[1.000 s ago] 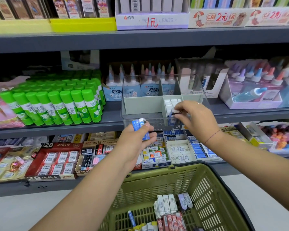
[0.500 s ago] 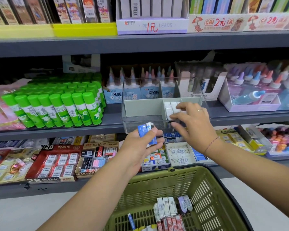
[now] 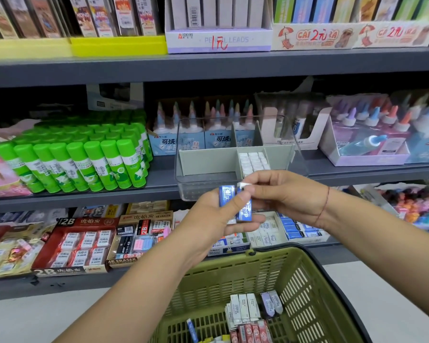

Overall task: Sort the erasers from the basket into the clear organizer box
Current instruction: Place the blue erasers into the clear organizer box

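In front of the clear organizer box (image 3: 183, 179) on the shelf, the left hand (image 3: 213, 219) grips blue-sleeved erasers (image 3: 226, 195) — the right hand (image 3: 290, 201) pinches one's white tip. More erasers (image 3: 244, 311) lie in the green basket (image 3: 307, 288) below.

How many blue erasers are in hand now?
2. Both sit in the left hand: one eraser upright, the other eraser beside it, white tip pinched by the right hand. Others may hide behind fingers.
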Available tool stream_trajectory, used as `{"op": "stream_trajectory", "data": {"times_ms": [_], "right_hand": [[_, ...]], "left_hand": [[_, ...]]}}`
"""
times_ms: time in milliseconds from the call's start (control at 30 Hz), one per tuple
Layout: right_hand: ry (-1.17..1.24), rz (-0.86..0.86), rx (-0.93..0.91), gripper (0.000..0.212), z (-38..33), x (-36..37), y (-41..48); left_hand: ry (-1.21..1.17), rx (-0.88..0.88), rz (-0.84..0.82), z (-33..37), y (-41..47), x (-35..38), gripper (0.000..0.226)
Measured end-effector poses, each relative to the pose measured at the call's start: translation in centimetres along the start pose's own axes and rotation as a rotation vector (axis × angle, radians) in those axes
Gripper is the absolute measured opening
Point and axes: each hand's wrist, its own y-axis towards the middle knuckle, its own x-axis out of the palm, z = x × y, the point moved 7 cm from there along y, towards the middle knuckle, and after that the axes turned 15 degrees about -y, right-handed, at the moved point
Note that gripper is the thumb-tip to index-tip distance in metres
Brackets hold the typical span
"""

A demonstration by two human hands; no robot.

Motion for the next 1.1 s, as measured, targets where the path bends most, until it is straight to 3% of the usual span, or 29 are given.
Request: {"op": "stream_trajectory", "data": {"times_ms": [167, 233, 533, 767, 900, 1100], "right_hand": [[-0.286, 0.449, -0.172, 0.005, -3.0, -6.6, -0.1], [-0.390, 0.521, -0.206, 0.006, -3.2, -8.3, 0.1], [-0.592, 0.439, -0.157, 0.007, -2.1, -9.0, 2.8], [-1.072, 0.479, -0.213, 0.012, -2.5, -7.3, 2.2], [-1.202, 0.582, -0.332, 0.007, -2.0, -6.3, 0.7], [-1.493, 0.583, -0.342, 0.023, -0.8, -4.4, -0.3]], "left_hand": [[0.203, 0.200, 0.297, 2.5, 0.2, -2.8, 0.028], [0.291, 0.258, 0.380, 3.2, 0.1, -4.0, 0.024], [0.349, 0.238, 0.401, 3.0, 0.4, -4.9, 0.036], [0.327, 0.219, 0.388, 3.0, 0.5, -5.0, 0.033], [0.318, 0.213, 0.391, 2.9, 0.6, -5.0, 0.026], [0.295, 0.212, 0.403, 2.8, 0.5, -5.0, 0.027]]}}
